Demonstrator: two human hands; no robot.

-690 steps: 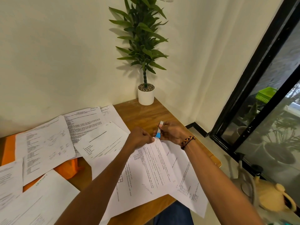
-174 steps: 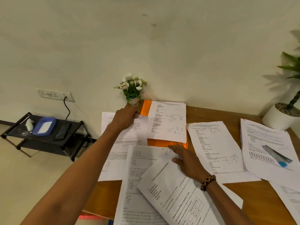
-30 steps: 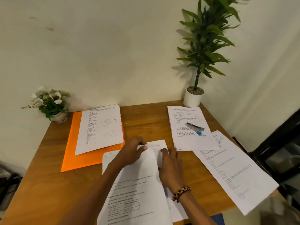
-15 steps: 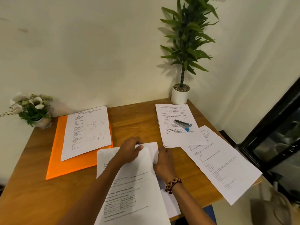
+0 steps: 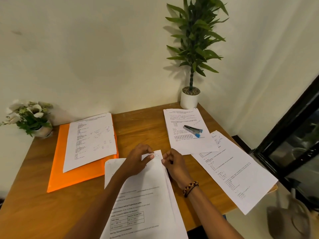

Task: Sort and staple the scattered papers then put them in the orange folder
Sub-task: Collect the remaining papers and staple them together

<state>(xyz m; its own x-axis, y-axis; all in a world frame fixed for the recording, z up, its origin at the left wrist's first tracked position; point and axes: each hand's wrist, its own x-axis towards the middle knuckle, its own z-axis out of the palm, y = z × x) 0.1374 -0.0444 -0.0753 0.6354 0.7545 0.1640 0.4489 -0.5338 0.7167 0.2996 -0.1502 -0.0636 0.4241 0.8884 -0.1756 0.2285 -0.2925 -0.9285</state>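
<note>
Top edge of paper stack [image 5: 148, 195] pinched by left hand [image 5: 138, 161] and right hand [image 5: 174, 165] (fingers curled). Orange folder [image 5: 77, 173] left of grip; stapler [image 5: 193, 131] beyond, right.

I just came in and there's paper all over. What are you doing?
A person is sorting papers at a wooden table. Both hands, left hand and right hand, pinch the top corner of a stack near the front edge. The stapler lies unused on another pile. One sheet rests on the closed orange folder.
</note>
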